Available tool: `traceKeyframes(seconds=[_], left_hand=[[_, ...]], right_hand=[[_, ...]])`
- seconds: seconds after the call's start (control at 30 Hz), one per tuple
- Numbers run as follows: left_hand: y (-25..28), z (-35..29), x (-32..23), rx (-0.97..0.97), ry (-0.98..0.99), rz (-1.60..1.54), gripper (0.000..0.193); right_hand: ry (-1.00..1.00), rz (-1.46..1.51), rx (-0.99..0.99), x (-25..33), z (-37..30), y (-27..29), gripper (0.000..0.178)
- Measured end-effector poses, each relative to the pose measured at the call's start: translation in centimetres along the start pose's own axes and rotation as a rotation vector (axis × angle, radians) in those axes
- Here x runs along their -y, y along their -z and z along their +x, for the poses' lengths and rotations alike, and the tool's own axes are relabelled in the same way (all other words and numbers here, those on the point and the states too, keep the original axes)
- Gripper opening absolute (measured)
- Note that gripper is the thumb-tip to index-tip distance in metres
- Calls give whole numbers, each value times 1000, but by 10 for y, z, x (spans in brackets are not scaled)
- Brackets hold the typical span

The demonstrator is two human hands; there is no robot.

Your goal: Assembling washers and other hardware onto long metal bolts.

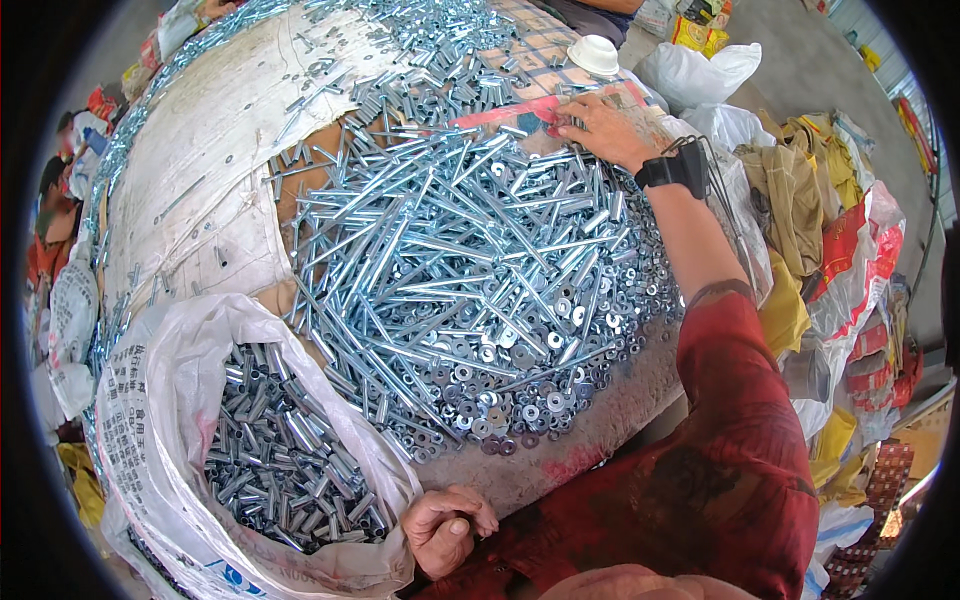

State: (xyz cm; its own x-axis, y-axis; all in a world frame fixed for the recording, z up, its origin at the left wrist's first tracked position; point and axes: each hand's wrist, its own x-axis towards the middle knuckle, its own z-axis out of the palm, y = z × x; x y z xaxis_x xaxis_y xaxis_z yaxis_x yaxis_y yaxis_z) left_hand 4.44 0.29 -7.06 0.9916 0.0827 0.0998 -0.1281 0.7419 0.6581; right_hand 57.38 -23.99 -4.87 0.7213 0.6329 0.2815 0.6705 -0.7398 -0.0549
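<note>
My right hand (605, 132) reaches to the far side of the worktop, fingers apart, over the end of a pink-red strip (510, 112). No object shows in its fingers. In front of it spreads a heap of long shiny metal rods (430, 235), with short metal tubes beyond. Flat washers (530, 405) lie thick along the near right side of the heap. My left hand (447, 530) is curled closed at the near edge, beside the rim of a white woven sack (165, 400); nothing shows in it. Short metal sleeves (290, 450) fill the sack.
A white cloth sheet (190, 190) covers the worktop's left side, with a few loose pieces on it. At the far right edge stands a white bowl-shaped thing (594, 55). White bags (700, 75) and brown cloth (790, 180) crowd the right side. Another person's arm (610, 5) shows at the top.
</note>
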Motion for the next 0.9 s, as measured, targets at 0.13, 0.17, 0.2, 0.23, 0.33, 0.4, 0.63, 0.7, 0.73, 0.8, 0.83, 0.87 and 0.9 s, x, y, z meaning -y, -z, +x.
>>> traceKeyframes(seconds=[0.13, 0.17, 0.2, 0.23, 0.33, 0.4, 0.63, 0.7, 0.73, 0.8, 0.83, 0.87, 0.9], left_hand=[[0, -2, -1, -10, 5, 10, 24], [0, -2, -1, -11, 8, 9, 24], [0, -1, 0, -12, 2, 14, 24], [-1, -2, -1, -14, -7, 18, 24], [-3, 0, 3, -39, -38, 26, 24], [-4, 3, 7, -52, -45, 27, 24], [-14, 0, 7, -215, -63, 122, 23], [-16, -3, 7, -246, -76, 150, 23], [-19, -1, 9, -262, -73, 167, 23], [-23, 2, 10, -250, -83, 221, 25], [-24, 2, 9, -252, -97, 272, 27], [-24, 4, 9, -243, -94, 279, 27], [-24, 4, 9, -263, -103, 303, 27]], right_hand=[[-101, -134, 20, 18, -9, 10, 40], [-113, -152, 27, 22, -13, 15, 40], [-114, -152, 30, 24, -13, 16, 40], [-160, -124, 62, 26, -10, 17, 38], [-182, 44, 119, 15, -15, 26, 34], [-170, 174, 136, -1, -29, 32, 31], [-134, 600, 229, 34, -43, 41, 18], [-64, 661, 109, 63, -59, 53, 16], [17, 654, -11, 71, -70, 58, 15], [67, 544, -89, 99, -86, 75, 12], [124, 436, -154, 117, -93, 81, 10], [89, 299, -155, 135, -100, 80, 13], [59, 166, -151, 155, -106, 77, 18]])
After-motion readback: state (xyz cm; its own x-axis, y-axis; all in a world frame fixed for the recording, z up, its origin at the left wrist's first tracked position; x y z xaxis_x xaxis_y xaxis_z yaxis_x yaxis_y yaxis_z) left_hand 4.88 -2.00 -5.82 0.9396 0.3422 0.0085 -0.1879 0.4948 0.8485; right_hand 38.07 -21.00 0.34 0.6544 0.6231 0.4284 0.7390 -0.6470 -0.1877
